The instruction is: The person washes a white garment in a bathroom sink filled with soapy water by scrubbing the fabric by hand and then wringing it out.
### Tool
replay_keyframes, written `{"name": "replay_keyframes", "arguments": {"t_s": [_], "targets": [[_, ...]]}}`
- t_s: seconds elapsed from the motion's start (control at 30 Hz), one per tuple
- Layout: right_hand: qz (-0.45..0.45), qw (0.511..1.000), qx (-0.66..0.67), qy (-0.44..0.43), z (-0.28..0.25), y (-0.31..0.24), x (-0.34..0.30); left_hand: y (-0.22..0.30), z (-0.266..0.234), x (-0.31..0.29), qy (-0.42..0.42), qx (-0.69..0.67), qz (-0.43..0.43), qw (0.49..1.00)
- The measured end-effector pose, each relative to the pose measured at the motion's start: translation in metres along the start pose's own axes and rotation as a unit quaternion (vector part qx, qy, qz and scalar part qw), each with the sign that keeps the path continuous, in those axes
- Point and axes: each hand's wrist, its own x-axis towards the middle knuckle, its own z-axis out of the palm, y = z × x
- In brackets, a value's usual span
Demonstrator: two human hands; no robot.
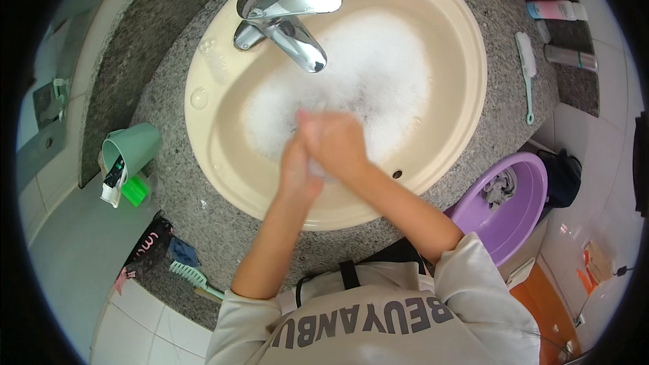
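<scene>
My left hand (295, 167) and my right hand (336, 140) are pressed together over the near part of a cream oval sink (466, 61), slightly smeared by motion. Both look closed, the right one over the left. Something pale shows between them; I cannot tell whether it is wet cloth or foam. Thick white suds (389, 61) cover the water just beyond my hands, with greyish water showing through in the middle. The chrome faucet (291, 23) reaches over the suds from the far left, and no water is seen running from it.
A green cup (132, 152) lies tipped on the grey stone counter (176, 189) at left, with a light green comb (193, 277) nearer. At right are a long-handled brush (526, 61), several bottles (558, 10) and a purple basin (500, 230) holding grey cloth (501, 188).
</scene>
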Motion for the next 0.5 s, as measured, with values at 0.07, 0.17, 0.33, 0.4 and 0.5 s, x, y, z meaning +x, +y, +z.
{"name": "replay_keyframes", "arguments": {"t_s": [0.07,0.17,0.33,0.4,0.5], "targets": [[0.011,0.998,-0.036,-0.056,-0.001,-0.018,-0.011,0.009,-0.046,0.042,-0.183,-0.069,-0.107,0.975],[0.004,1.000,0.006,-0.010,0.003,-0.012,-0.007,-0.003,-0.011,0.022,-0.175,-0.075,-0.094,0.977],[-0.026,0.995,0.035,0.087,0.004,-0.019,-0.016,0.018,-0.017,0.038,-0.035,-0.045,-0.138,0.989],[0.026,0.998,-0.052,-0.039,-0.003,-0.002,-0.003,0.005,-0.021,0.023,-0.045,0.002,-0.029,0.999],[0.231,0.967,0.035,-0.098,-0.002,0.054,0.018,0.009,0.000,0.001,-0.108,0.071,-0.013,0.992]]}}
